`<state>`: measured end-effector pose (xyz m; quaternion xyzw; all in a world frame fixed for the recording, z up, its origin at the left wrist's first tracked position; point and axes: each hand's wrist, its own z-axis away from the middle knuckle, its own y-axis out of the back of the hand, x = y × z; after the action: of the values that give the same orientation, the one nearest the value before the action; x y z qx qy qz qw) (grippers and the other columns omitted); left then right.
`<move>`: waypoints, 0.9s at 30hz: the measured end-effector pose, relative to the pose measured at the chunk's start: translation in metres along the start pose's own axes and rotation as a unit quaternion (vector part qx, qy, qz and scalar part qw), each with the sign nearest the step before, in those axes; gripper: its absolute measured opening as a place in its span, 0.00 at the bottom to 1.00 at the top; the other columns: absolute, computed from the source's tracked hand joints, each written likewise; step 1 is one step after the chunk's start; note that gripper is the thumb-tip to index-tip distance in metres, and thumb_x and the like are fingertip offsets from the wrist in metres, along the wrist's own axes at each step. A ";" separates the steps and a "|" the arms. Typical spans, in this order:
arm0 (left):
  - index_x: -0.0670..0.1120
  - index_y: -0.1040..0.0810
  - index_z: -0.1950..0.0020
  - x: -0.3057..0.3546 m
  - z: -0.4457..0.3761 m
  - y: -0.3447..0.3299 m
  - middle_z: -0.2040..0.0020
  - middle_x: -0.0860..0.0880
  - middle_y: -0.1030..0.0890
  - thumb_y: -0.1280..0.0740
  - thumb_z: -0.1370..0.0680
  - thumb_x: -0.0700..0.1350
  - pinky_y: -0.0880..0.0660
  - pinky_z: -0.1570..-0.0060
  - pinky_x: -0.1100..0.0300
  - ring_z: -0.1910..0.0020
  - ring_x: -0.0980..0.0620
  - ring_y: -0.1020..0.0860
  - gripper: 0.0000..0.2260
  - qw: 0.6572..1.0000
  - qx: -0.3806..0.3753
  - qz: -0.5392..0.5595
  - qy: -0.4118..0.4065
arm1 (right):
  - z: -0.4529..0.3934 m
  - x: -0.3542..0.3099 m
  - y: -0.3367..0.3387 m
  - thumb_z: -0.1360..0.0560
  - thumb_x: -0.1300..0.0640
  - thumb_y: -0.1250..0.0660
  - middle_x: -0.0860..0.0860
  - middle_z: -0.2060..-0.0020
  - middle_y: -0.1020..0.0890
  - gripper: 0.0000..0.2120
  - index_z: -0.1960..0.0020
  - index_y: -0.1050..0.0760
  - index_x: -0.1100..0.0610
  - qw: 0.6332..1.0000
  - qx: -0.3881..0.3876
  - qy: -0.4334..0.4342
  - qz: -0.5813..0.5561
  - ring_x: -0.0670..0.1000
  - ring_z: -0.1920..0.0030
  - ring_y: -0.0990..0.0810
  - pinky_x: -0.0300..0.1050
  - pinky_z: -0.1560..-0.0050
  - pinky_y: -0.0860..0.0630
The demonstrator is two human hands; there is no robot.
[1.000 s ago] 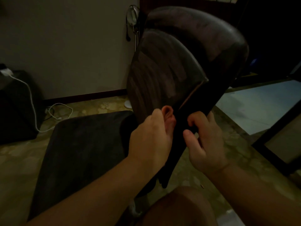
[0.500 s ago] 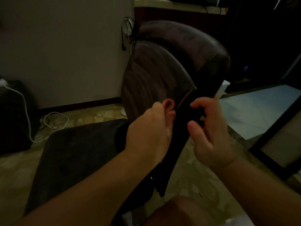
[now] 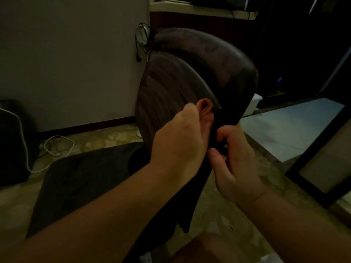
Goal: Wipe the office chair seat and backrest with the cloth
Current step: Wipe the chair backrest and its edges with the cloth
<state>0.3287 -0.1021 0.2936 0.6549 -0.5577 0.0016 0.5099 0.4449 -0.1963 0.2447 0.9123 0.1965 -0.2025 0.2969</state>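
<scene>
1. Backrest [image 3: 167, 95], largest thing in view, centre to upper right of the frame: sits lower and nearer centre than 1 s ago, most likely because the head camera tilted up, since more of the shelf [image 3: 201, 8] at the top edge now shows. Streaky sheen on its face; too dim to judge whether wiped or not.
2. Seat [image 3: 83, 179], lower left of centre: dark, uncovered, no cloth on it. Judged not yet being wiped at this moment.
3. Dark cloth [image 3: 199, 188], centre, hanging down from between both hands along the backrest's right edge to a loose tail at bottom centre. Hard to separate from the chair edge in this light.
4. Left hand [image 3: 182, 137], centre: fingers curled and pinching the cloth at the backrest edge, placed much as 0.5 s ago.
5. Right hand [image 3: 235, 160], right of centre: lower than 0.5 s ago, thumb and curled fingers clamped on the cloth. Looks like regathering or folding the cloth before the next pass, so wiping appears paused.
6. Around: white cable [image 3: 57, 147] on the floor at left, dark box [image 3: 13, 141] at far left edge, hanging mirror [image 3: 142, 34] on the wall at upper centre, dark frame [image 3: 321, 164] at right.
7. In the way: dangling tail could snag; own knee [image 3: 209, 247] close under the chair; poor light hides dirt.
</scene>
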 end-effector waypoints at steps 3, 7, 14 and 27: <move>0.53 0.31 0.46 -0.009 0.023 -0.001 0.54 0.54 0.24 0.44 0.14 0.60 0.22 0.54 0.46 0.59 0.53 0.22 0.11 0.999 -0.043 -0.003 0.004 | 0.007 0.000 0.002 0.22 0.55 0.38 0.50 0.49 0.30 0.09 0.49 0.30 0.61 1.000 -0.002 0.006 -0.014 0.49 0.56 0.27 0.39 0.59 0.29; 0.53 0.31 0.49 0.001 0.006 0.001 0.57 0.54 0.25 0.44 0.14 0.60 0.25 0.57 0.51 0.60 0.55 0.23 0.12 1.000 -0.030 -0.004 -0.001 | 0.004 -0.003 0.001 0.21 0.52 0.39 0.49 0.49 0.29 0.09 0.48 0.30 0.59 0.999 -0.002 -0.019 -0.025 0.48 0.58 0.27 0.37 0.60 0.31; 0.53 0.31 0.47 -0.002 0.007 -0.007 0.57 0.54 0.24 0.42 0.15 0.59 0.24 0.60 0.51 0.61 0.54 0.23 0.11 0.999 -0.010 0.041 0.003 | 0.006 -0.004 0.005 0.21 0.53 0.39 0.48 0.50 0.29 0.10 0.48 0.29 0.60 1.000 -0.007 -0.014 -0.003 0.46 0.58 0.27 0.33 0.59 0.32; 0.53 0.32 0.50 0.008 -0.021 -0.004 0.62 0.56 0.27 0.39 0.14 0.56 0.29 0.68 0.60 0.67 0.58 0.26 0.09 0.991 0.090 0.012 -0.100 | 0.011 0.004 0.000 0.24 0.56 0.36 0.47 0.44 0.28 0.08 0.47 0.33 0.51 0.999 0.014 0.006 0.041 0.45 0.54 0.24 0.45 0.59 0.24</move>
<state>0.3461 -0.0946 0.3057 0.6880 -0.6114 -0.0072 0.3909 0.4459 -0.2018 0.2345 0.9250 0.1579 -0.1871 0.2907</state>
